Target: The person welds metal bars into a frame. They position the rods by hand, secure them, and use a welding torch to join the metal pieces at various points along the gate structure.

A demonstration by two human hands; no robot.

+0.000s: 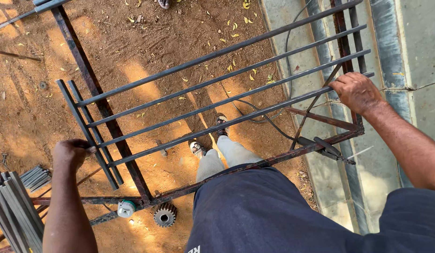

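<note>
A welded grille of several long dark metal bars [217,100] lies flat across a rusty angle-iron frame [255,164] in front of me. My left hand [72,153] is closed around the grille's left end piece [86,131]. My right hand [355,91] grips the nearest long bar close to its right end. I stand over the frame; my legs and sandalled feet [208,140] show beneath the bars on reddish dirt.
A welding electrode holder [327,149] rests on the frame at right, its black cable [273,124] looping over the ground. A gear wheel [165,214] and a small white-green object [126,208] sit below the frame. Cut metal strips [16,206] are stacked at left. Concrete slabs [414,42] lie right.
</note>
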